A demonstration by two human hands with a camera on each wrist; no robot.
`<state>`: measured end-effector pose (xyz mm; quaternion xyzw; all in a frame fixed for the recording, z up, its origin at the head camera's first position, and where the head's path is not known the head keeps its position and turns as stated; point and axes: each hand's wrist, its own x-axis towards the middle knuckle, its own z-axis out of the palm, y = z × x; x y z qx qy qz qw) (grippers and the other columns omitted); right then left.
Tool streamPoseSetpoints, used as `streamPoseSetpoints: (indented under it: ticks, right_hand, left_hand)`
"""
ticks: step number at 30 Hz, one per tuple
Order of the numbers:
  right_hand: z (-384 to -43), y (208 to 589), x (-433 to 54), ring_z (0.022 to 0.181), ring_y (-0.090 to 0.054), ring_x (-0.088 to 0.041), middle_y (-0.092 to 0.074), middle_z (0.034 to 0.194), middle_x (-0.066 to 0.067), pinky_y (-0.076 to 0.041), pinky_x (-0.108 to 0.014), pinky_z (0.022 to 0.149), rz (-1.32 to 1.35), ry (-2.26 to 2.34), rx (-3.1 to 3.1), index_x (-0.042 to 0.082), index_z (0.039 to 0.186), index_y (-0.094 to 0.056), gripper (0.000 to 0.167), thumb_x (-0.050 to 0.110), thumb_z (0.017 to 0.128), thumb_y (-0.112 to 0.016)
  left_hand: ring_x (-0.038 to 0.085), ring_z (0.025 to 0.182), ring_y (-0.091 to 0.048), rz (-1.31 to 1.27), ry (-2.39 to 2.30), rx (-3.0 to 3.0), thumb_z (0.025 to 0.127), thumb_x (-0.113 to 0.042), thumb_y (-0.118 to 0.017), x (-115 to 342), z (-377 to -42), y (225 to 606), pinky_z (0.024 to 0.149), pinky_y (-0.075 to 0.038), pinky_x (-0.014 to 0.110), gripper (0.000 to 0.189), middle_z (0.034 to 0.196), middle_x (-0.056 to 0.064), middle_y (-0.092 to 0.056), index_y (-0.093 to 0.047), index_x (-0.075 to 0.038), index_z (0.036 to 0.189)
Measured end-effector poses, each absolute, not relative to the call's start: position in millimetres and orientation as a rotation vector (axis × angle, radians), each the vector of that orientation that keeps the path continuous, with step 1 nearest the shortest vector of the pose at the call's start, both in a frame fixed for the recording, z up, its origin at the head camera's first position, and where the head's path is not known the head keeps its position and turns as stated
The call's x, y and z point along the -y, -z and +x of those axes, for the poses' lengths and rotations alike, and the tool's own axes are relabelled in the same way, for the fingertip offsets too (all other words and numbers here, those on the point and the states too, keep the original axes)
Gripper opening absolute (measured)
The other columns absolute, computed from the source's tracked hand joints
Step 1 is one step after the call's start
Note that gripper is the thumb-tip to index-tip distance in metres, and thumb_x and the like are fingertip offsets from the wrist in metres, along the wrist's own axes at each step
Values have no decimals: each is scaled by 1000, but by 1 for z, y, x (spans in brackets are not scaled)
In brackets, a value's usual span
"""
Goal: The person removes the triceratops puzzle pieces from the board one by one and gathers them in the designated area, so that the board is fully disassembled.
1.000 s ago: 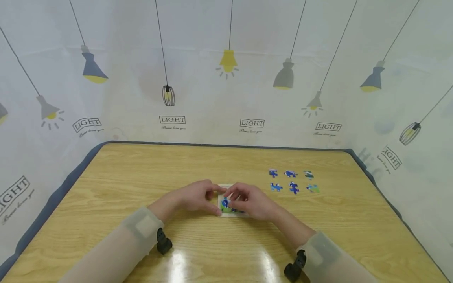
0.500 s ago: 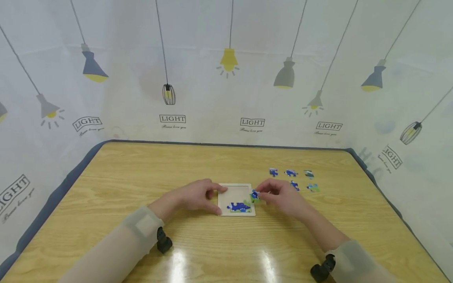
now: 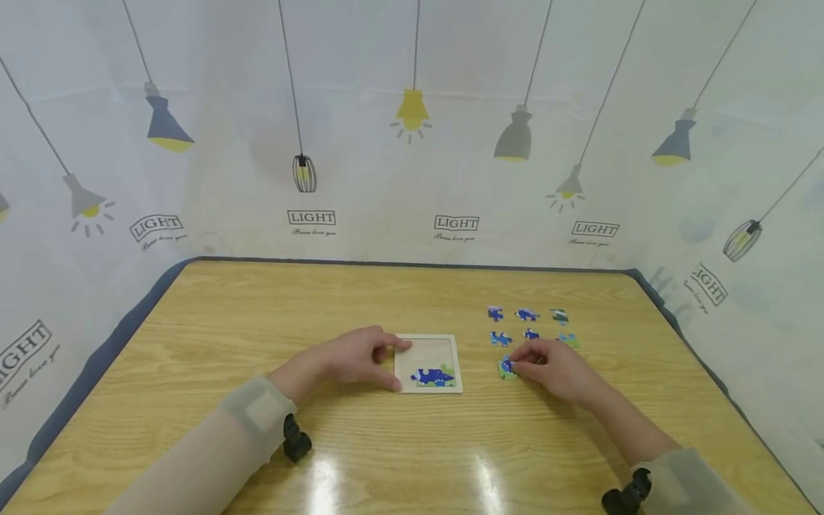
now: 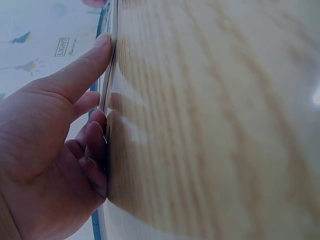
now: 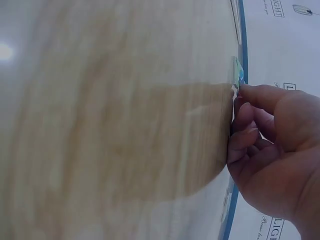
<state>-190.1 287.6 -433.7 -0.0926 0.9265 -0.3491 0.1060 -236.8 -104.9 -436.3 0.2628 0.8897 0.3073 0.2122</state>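
A square wooden puzzle tray (image 3: 458, 361) lies on the table in the head view. Joined blue and green jigsaw pieces (image 3: 434, 375) sit along its near side. My left hand (image 3: 357, 357) holds the tray's left edge, index finger near the far corner and thumb at the near corner; the left wrist view shows its other fingers curled. To the right of the tray, my right hand (image 3: 558, 368) pinches a blue and green jigsaw piece (image 3: 505, 367) at the table surface. That piece (image 5: 237, 72) is partly visible past the fingertips in the right wrist view.
Two rows of loose jigsaw pieces lie beyond my right hand, among them a blue piece (image 3: 501, 339) and a green one (image 3: 569, 340). The wooden table (image 3: 290, 300) meets a lamp-patterned backdrop (image 3: 360, 143) at its back and sides.
My right hand has lifted the blue and green jigsaw piece out of the tray and carried it right, down to the table. The left hand has stayed on the tray.
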Motion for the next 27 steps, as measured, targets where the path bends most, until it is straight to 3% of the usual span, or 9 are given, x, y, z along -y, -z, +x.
streamPoseSetpoints:
  ticks: [9,27]
  right_hand:
    - [-194,437,-290,93,-57,-22,-67,107,-5,-48,-32,79,-257,1091,-2638,11,128,-73,32,28,102,-79]
    - [-191,436,-287,90,-55,-22,-64,101,-5,-45,-30,76,-274,1091,-2628,12,120,-72,30,29,99,-83]
  left_hand:
    - [20,101,-51,724,-855,-2474,88,-41,-94,105,-235,436,85,-40,37,74,105,3,-55,-66,-23,154]
    - [20,101,-50,743,-845,-2475,89,-42,-93,105,-236,435,85,-40,36,74,105,3,-55,-65,-22,155]
